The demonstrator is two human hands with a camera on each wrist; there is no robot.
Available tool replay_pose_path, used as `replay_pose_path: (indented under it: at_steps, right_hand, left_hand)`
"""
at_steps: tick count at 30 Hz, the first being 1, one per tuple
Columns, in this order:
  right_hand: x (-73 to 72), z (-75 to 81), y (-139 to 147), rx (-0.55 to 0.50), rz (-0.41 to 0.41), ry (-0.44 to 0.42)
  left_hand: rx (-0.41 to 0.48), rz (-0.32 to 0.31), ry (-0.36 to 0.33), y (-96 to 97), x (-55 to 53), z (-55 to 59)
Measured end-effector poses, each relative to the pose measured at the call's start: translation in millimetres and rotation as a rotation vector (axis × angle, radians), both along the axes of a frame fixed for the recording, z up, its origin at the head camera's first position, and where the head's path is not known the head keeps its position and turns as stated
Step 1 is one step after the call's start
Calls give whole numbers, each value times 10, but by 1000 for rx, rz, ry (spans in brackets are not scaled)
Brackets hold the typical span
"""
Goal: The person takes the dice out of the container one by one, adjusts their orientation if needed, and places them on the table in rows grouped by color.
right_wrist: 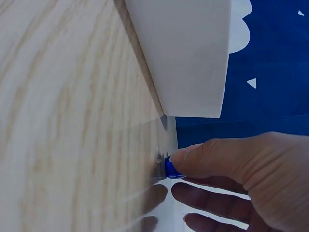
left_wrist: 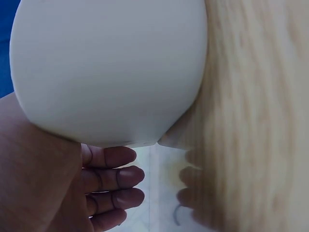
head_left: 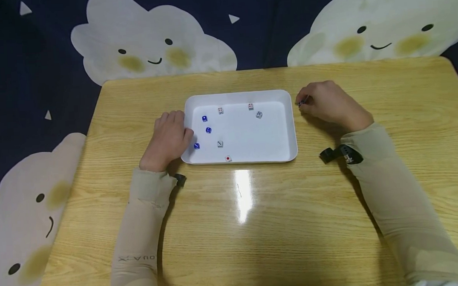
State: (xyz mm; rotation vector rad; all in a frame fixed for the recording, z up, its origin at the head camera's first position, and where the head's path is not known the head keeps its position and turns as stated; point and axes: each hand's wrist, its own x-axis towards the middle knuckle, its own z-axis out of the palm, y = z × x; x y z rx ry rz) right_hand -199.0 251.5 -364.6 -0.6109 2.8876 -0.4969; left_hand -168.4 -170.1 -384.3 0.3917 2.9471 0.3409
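A shallow white tray (head_left: 252,157) lies on the table with several small dice in it. My left hand (head_left: 168,137) grips its left end, the thumb over the rim and the other fingers (left_wrist: 129,177) outside the wall. Just off the tray's right end, my right hand (head_left: 329,104) pinches a blue die (right_wrist: 172,168) between thumb and fingertips, close to the tabletop. Toward the tray's left lie three blue dice, one of them a blue die (head_left: 208,130) near the middle of that group. White dice with red or dark pips, such as a white die (head_left: 259,115), are scattered around.
The wooden table (head_left: 286,217) extends on all sides of the tray. Behind it hangs a dark cloth with smiling white clouds (head_left: 155,39). A black wrist camera (head_left: 344,153) is strapped to the right sleeve, and another wrist camera (head_left: 180,179) to the left.
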Motion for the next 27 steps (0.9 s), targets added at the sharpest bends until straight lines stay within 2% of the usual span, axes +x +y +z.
replay_pose_path:
  at_steps: [14,20,27]
  right_hand:
    - [37,113,-39,-17,-26,12]
    - [85,212,-142,-43,5,88]
    - [86,386,-384,-48,47,122]
  left_hand:
    - [0,-1,-1,-10,-5,-2]
    - [1,2,-13,0,-13,9]
    - [-46,-1,-56,6,-19,71]
